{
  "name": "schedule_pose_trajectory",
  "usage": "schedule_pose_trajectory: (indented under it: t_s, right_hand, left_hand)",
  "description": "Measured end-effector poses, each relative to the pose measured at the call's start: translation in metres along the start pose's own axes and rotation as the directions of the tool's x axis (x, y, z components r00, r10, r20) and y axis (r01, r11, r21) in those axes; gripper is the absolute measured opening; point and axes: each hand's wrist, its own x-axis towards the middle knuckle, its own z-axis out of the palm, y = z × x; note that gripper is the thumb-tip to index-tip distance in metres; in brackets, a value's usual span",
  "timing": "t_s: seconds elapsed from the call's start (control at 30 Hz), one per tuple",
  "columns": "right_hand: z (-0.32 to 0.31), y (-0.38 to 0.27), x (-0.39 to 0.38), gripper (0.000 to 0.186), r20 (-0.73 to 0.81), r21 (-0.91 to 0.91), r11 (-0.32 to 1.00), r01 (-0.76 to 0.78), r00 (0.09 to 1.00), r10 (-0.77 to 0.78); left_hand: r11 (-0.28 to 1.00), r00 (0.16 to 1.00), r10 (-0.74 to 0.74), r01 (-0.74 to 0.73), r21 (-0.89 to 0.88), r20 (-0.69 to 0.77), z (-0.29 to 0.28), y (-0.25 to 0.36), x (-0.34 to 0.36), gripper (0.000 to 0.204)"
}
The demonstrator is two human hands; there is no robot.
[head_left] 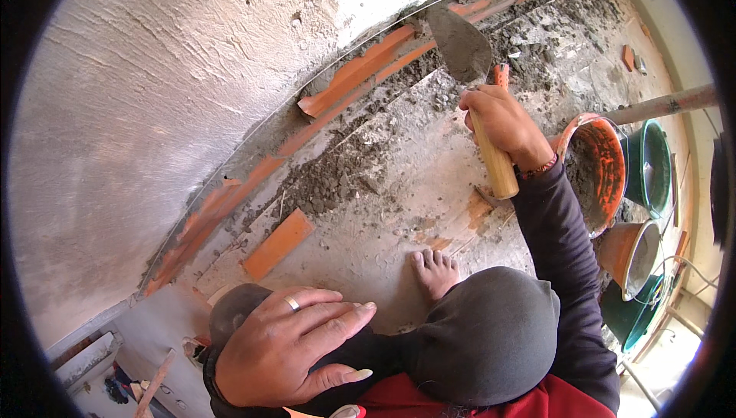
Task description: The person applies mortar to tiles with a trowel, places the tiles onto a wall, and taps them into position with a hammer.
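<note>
My right hand [500, 123] grips the wooden handle of a trowel [460, 46]. Its pointed blade, coated in grey mortar, is beside the low brick course, just short of the taut string [307, 90]; I cannot tell whether it touches the bricks. Over my left knee lies my left hand [295, 345], a ring on one finger, its fingers stretched out and holding nothing. Orange bricks [356, 71] run along the foot of the plastered wall, with a gap in the upper row between the middle brick and the far ones.
A loose brick [277, 244] lies on the floor near my bare foot [435, 271]. Spilled mortar [330, 180] lines the brick course. At the right stand an orange bucket [606, 161] with mortar inside, a green bucket [650, 165] and a smaller orange bucket [630, 258], beside a pole [667, 105].
</note>
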Motion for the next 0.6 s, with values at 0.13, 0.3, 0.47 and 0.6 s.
schedule_pose_trajectory:
  t_s: [0.13, 0.3, 0.47, 0.6]
  right_hand:
    - [-0.027, 0.008, 0.018, 0.023, 0.423, -0.753, 0.263, 0.604, 0.749, -0.510]
    - [-0.016, -0.044, -0.010, 0.026, 0.226, -0.895, 0.342, 0.286, 0.952, -0.205]
    - [-0.008, -0.035, -0.008, 0.019, 0.037, -0.940, 0.314, 0.136, 0.952, -0.302]
    - [-0.001, -0.037, -0.014, 0.022, 0.114, -0.933, 0.292, 0.210, 0.943, -0.314]
  left_hand:
    - [0.999, 0.999, 0.038, -0.038, -0.026, -0.015, 0.002, -0.003, 0.002, 0.060]
    - [0.997, 0.997, 0.068, -0.069, -0.031, -0.043, 0.002, -0.005, -0.002, 0.060]
    - [0.995, 0.995, 0.098, -0.099, -0.025, -0.017, 0.001, -0.007, -0.006, 0.062]
    - [0.995, 0.995, 0.100, -0.101, -0.018, -0.020, -0.003, -0.004, -0.012, 0.061]
